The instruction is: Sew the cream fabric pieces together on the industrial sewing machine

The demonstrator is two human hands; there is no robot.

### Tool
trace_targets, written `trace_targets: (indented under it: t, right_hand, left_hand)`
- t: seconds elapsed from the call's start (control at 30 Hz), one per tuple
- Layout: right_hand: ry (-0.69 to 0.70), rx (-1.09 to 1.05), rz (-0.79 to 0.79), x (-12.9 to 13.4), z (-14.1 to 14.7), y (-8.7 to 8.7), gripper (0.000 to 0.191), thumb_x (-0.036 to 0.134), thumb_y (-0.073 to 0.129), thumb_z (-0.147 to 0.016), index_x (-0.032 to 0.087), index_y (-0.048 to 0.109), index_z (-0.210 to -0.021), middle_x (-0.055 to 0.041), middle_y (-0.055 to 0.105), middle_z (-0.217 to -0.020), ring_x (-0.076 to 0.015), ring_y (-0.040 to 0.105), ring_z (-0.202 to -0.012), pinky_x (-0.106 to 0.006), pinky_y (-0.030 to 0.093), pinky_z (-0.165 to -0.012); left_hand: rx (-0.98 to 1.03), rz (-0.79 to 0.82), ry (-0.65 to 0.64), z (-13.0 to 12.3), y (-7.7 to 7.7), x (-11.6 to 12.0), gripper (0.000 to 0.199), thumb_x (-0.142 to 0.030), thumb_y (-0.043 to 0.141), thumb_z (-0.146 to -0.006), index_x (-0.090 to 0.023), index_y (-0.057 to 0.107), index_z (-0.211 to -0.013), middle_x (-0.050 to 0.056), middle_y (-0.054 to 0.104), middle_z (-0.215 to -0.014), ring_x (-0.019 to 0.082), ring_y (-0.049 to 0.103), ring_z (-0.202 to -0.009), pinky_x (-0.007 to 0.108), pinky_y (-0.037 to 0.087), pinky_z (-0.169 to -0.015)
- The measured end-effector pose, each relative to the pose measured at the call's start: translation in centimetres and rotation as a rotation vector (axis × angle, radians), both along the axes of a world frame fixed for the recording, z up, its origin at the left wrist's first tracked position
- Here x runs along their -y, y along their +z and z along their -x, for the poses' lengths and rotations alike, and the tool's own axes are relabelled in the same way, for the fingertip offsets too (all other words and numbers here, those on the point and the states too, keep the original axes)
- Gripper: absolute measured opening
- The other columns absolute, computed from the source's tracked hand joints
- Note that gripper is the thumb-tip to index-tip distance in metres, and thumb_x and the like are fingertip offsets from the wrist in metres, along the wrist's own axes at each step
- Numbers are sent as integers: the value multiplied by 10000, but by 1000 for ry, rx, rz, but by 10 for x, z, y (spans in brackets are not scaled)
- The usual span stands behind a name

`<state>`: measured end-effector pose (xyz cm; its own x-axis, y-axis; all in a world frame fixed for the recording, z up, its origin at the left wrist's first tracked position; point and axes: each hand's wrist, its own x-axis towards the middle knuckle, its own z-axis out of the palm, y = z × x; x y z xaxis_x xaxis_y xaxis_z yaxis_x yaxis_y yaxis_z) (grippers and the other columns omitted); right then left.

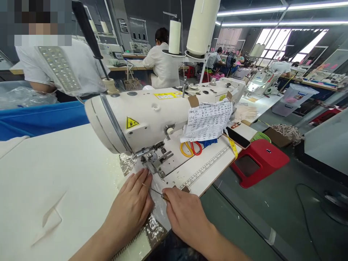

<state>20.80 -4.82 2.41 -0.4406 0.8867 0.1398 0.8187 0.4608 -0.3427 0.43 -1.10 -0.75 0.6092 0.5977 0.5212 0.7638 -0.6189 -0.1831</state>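
Note:
My left hand (pixel 136 197) lies flat with its fingers stretched out, pressing a piece of thin white fabric (pixel 160 208) just in front of the presser foot area (pixel 152 165) of a white sewing machine (pixel 146 116). In my right hand (pixel 186 215) is an awl (pixel 155 190) with a wooden handle, mostly hidden by the closed fingers. Its thin metal shaft points left, over the fabric, toward the fingers of my left hand. Clear shiny tape (pixel 154 230) covers part of the table edge under the fabric.
On the machine bed rest scissors (pixel 191 148) with yellow and red handles. A handwritten sheet (pixel 209 119) hangs from the machine. To the right are a phone (pixel 237 137), a tape measure (pixel 232 144) and a red stool (pixel 259 159). A cut fabric piece (pixel 49 217) lies left. Co-workers sit beyond.

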Motion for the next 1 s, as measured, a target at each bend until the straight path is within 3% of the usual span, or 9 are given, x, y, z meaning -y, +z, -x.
trace_targets:
  t: [0.1,0.23,0.3,0.4,0.53,0.63,0.87,1.0]
  right_hand:
    - [16,14,-18,-4,4,0,263,40,565,-910,175,595,-1134,-40,724,-968,-225,724,-835,-322,446,-601]
    - [17,43,7,-10,9,1,259,29,548,-914,171,599,-1124,-52,736,-980,-224,731,-843,-316,451,-609]
    - [10,52,23,-13,12,3,251,38,537,-926,174,598,-1128,-57,742,-989,-228,735,-853,-312,455,-623]
    - [1,61,34,-17,17,3,241,52,517,-944,166,590,-1144,-76,751,-1001,-240,742,-857,-309,451,-625]
    - [-7,10,49,-16,22,-1,245,57,490,-945,155,582,-1150,-66,757,-955,-240,738,-782,-309,418,-584]
    - [2,-38,44,-12,23,-5,238,73,492,-944,151,579,-1150,-56,758,-902,-228,725,-738,-299,393,-575]
    - [9,-112,-3,-4,16,-8,234,67,480,-922,168,584,-1106,-49,748,-878,-203,703,-728,-277,375,-581]
    - [3,-183,10,-1,2,-5,220,95,449,-934,185,600,-1065,-41,729,-861,-202,695,-718,-275,385,-594]
  left_hand:
    - [12,8,42,3,2,-3,409,-193,399,-951,-49,598,-1279,221,617,-1332,360,521,-1302,516,457,-1063]
    - [33,28,159,5,6,-6,383,-207,425,-946,-119,648,-1244,190,642,-1234,352,563,-1188,474,525,-913]
    - [28,30,159,5,7,-8,392,-199,420,-944,-103,650,-1247,195,654,-1211,337,584,-1145,463,531,-890]
    - [21,40,147,8,6,-14,404,-178,437,-929,-64,650,-1253,213,665,-1233,335,602,-1148,480,511,-946]
    - [6,89,201,17,5,-23,437,-88,438,-894,-135,681,-1254,175,685,-1284,345,587,-1251,528,444,-1058]
    - [-16,60,207,21,8,-25,466,-27,405,-873,-124,703,-1218,176,692,-1282,345,568,-1296,531,410,-1100]
    - [59,36,90,2,8,-7,390,-228,432,-974,-46,688,-1206,191,700,-1249,325,589,-1253,460,474,-1050]
    - [52,14,109,-3,4,-3,411,-208,389,-979,-42,677,-1220,191,691,-1272,317,600,-1243,476,436,-1083]
